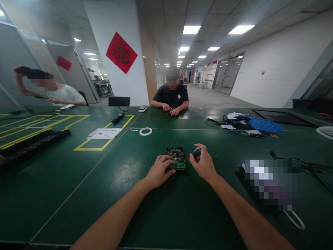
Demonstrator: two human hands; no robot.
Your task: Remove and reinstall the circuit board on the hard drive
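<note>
Steadily, the left hand (159,172) grips the hard drive (179,151), fingers bent over its green board, thumb at the near edge. The right hand (207,166), index finger arched, holds a screwdriver (197,153) pointing leftward at the drive. Both forearms reach forward over the green table (166,215); beyond lies a white tape roll (141,132).

Soft glare on green tabletop (127,173)

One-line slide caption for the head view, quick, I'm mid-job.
Left hand on a hard drive, right hand holding a screwdriver beside it, at a green table.
</note>
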